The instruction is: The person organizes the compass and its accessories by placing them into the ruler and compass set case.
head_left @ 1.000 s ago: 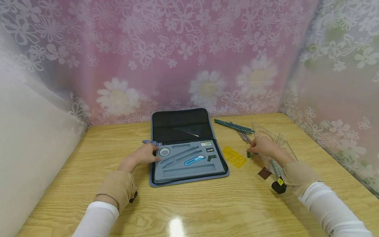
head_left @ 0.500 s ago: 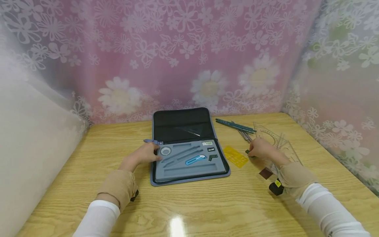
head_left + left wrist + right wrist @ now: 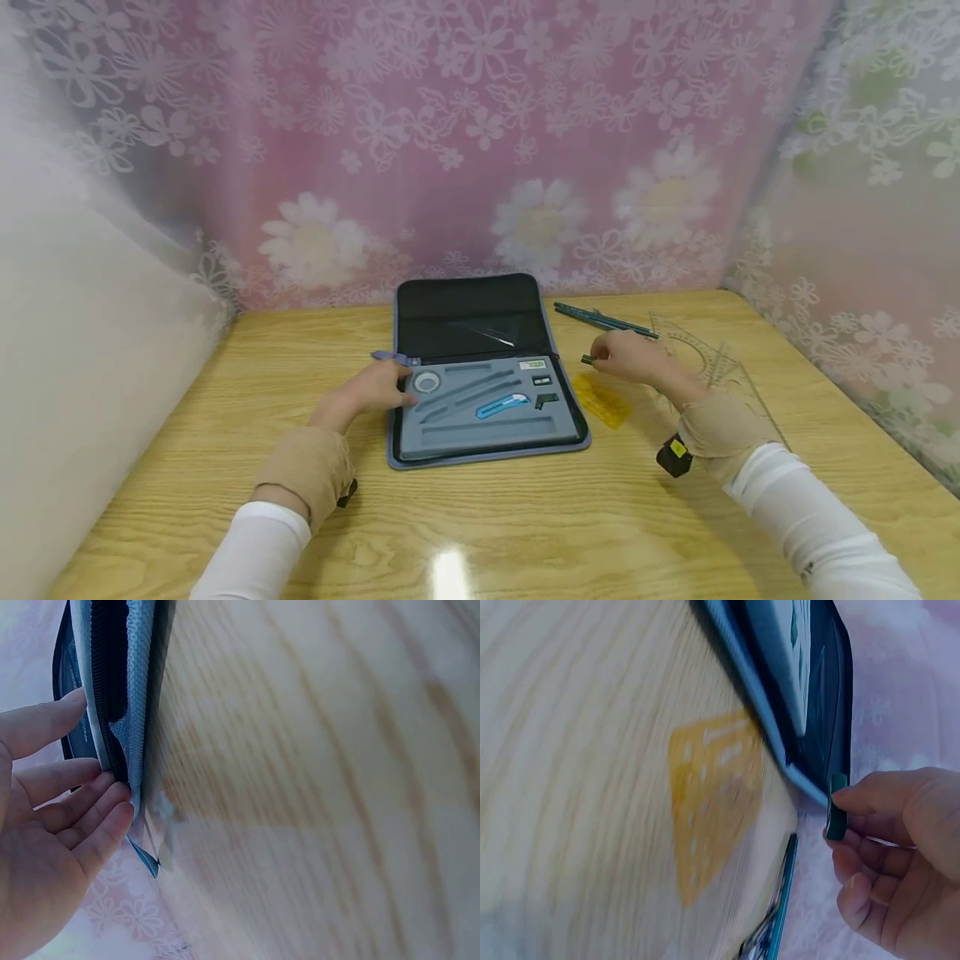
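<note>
An unzipped blue-edged case [image 3: 489,460] lies spread on the table, its grey foam tray [image 3: 465,438] facing up. At its left rim, my left hand [image 3: 375,387] rests with relaxed fingers touching the edge; the left wrist view shows fingertips against the zipper side. My right hand [image 3: 630,357] pinches a small dark green block [image 3: 837,808] between thumb and fingers, just right of the case and above the table. Seated in the foam are a tape roll [image 3: 427,382], a blue utility knife [image 3: 502,406], a sharpener [image 3: 542,380], an eraser [image 3: 533,364] and a dark angular piece [image 3: 546,402].
A yellow stencil [image 3: 602,402] lies beside the case's right edge. Green pencils [image 3: 600,318] lie behind my right hand. Clear set squares and a protractor [image 3: 688,340] spread further right. A transparent triangle [image 3: 487,335] sits in the case lid.
My right hand has moved left, toward the case, carrying the green block over the yellow stencil's far edge. The left hand stays at the case's left rim. The view has shifted slightly.
</note>
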`<state>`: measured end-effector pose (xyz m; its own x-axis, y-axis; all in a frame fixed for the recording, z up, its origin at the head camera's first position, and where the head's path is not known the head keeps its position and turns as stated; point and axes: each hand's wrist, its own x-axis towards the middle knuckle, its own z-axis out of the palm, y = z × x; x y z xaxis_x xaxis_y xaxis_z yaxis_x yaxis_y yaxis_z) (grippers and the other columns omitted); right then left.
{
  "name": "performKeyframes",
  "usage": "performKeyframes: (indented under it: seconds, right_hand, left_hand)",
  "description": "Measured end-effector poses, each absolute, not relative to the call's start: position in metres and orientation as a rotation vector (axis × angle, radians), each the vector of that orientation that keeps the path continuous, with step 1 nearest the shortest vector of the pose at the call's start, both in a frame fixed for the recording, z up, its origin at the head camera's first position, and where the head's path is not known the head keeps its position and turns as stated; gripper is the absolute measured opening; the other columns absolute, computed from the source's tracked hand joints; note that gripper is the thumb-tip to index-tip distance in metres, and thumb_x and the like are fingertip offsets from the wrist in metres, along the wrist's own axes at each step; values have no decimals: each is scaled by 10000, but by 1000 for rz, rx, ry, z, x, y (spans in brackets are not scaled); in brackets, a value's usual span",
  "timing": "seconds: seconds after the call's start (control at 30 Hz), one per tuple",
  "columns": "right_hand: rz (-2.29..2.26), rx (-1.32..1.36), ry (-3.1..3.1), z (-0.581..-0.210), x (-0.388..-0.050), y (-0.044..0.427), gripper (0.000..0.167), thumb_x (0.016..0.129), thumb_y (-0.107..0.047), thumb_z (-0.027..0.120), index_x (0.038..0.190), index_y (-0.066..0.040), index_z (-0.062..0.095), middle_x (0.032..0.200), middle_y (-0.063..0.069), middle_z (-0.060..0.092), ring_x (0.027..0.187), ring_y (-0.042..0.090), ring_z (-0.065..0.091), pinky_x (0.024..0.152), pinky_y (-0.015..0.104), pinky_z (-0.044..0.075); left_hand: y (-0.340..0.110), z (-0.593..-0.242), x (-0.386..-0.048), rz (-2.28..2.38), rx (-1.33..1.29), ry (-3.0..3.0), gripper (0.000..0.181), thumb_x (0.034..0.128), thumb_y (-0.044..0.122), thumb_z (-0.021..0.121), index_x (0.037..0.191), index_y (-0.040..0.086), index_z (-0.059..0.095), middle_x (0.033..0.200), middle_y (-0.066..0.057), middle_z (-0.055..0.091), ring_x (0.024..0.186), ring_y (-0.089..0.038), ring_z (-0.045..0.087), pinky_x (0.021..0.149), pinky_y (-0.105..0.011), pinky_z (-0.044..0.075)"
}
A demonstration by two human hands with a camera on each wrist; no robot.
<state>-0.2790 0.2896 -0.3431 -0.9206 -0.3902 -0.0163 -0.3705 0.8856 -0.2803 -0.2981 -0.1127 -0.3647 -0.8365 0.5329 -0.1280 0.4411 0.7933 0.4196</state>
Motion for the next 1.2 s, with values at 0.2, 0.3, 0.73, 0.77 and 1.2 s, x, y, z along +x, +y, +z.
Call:
performKeyframes:
  seconds: [0.2, 0.3, 0.73, 0.77, 1.2]
  right_hand:
    - [-441, -677, 2996, -342, -282, 270, 187, 879, -112, 606, 1015, 4, 660, 901, 68, 644, 798, 213, 597, 723, 398, 495]
    - [-444, -702, 3011, -341, -285, 261, 196, 881, -112, 607, 1032, 0, 662, 913, 68, 641, 802, 208, 591, 731, 389, 494]
    - [-506, -908, 2989, -337, -294, 230, 198, 891, -139, 616, 1039, -22, 677, 936, 76, 628, 787, 186, 587, 712, 361, 497]
    - [-519, -922, 2985, -337, -295, 228, 201, 894, -142, 613, 1040, -19, 676, 945, 82, 633, 795, 190, 590, 719, 364, 498]
    - [-508, -953, 2975, -341, -306, 198, 201, 874, -116, 635, 1040, -10, 677, 930, 77, 598, 797, 193, 577, 730, 346, 493]
  left_hand:
    - [-111, -368, -300, 548, 743, 2751, 582, 845, 228, 688, 1291, -88, 488, 1276, -224, 519, 1189, -359, 469, 954, -456, 399]
    - [-111, -368, -300, 545, 728, 2749, 583, 844, 227, 689, 1293, -86, 486, 1282, -223, 515, 1195, -360, 464, 957, -458, 396]
    - [-110, -370, -298, 516, 729, 2766, 586, 841, 230, 692, 1289, -88, 490, 1279, -222, 518, 1198, -361, 460, 967, -456, 387]
    - [-110, -370, -298, 514, 728, 2766, 585, 841, 230, 692, 1290, -86, 490, 1278, -221, 519, 1199, -359, 460, 968, -455, 387]
    - [-110, -367, -298, 520, 717, 2776, 583, 837, 229, 697, 1289, -79, 496, 1266, -213, 532, 1181, -348, 480, 956, -447, 400]
